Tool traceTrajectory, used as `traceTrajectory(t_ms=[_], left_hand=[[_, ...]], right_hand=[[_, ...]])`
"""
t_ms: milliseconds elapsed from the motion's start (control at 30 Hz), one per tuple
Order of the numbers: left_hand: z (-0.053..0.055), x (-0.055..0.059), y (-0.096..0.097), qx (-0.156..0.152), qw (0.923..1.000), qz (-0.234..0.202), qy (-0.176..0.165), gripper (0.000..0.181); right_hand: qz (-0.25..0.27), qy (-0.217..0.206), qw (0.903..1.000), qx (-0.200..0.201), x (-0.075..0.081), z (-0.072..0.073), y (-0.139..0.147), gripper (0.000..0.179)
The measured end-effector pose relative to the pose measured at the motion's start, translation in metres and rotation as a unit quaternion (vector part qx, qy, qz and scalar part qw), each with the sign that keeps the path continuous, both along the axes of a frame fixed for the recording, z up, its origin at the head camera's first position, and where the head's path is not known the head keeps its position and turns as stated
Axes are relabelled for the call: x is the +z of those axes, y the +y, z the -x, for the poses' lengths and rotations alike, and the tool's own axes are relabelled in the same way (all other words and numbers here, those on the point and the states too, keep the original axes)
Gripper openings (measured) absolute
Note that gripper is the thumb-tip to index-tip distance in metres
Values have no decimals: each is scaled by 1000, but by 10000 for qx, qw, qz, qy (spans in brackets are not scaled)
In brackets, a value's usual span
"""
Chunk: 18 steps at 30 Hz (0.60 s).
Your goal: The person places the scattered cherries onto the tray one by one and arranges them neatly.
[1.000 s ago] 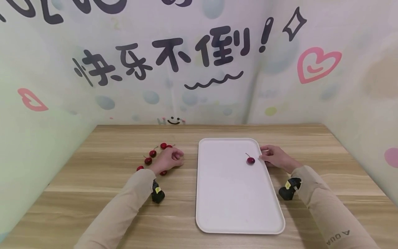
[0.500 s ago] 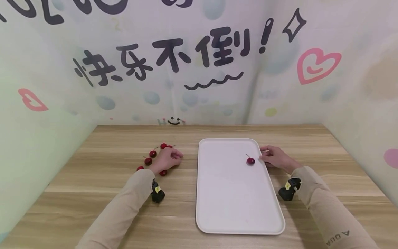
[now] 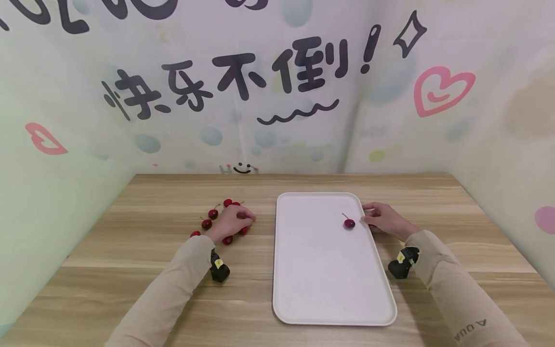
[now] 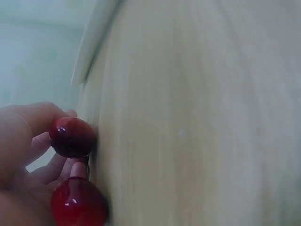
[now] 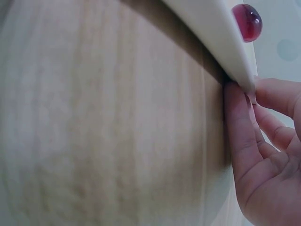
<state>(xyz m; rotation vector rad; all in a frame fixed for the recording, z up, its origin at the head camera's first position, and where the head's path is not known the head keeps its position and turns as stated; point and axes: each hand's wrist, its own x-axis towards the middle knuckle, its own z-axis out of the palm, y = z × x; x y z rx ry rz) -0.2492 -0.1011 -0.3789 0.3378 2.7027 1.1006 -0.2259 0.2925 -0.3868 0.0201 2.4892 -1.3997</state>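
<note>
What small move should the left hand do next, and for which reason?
Probably the left hand should secure the near cherry between its fingers: this fruit lies right at them, though I cannot tell if they already grip it. The right hand holds the edge of the white tray, which bears only one cherry.

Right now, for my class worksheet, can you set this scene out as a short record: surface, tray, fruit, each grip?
Surface: wood-grain table
Tray: white, lying on the table
On the tray: one cherry with a stem, towards the far right corner
Off the tray: at least seven cherries, left of it
Left grip: at those cherries; whether it pinches one is unclear
Right grip: pinches the tray's right rim
</note>
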Motion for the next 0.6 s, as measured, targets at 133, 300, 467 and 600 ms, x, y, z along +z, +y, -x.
traceTrajectory(t_ms=[133, 300, 467, 600], left_hand=[[0, -1, -1, -17, 9999, -123, 2, 14], [0, -1, -1, 26, 9996, -218, -200, 16], [-3, 3, 1, -94, 9985, -341, -422, 20], [-5, 4, 6, -189, 9971, -550, -489, 22]], right_hand=[[54, -31, 10000, -14, -1, 0, 0, 46], [97, -23, 9999, -25, -1, 0, 1, 47], [14, -58, 10000, -35, 0, 0, 0, 47], [-73, -90, 9999, -33, 2, -1, -1, 48]])
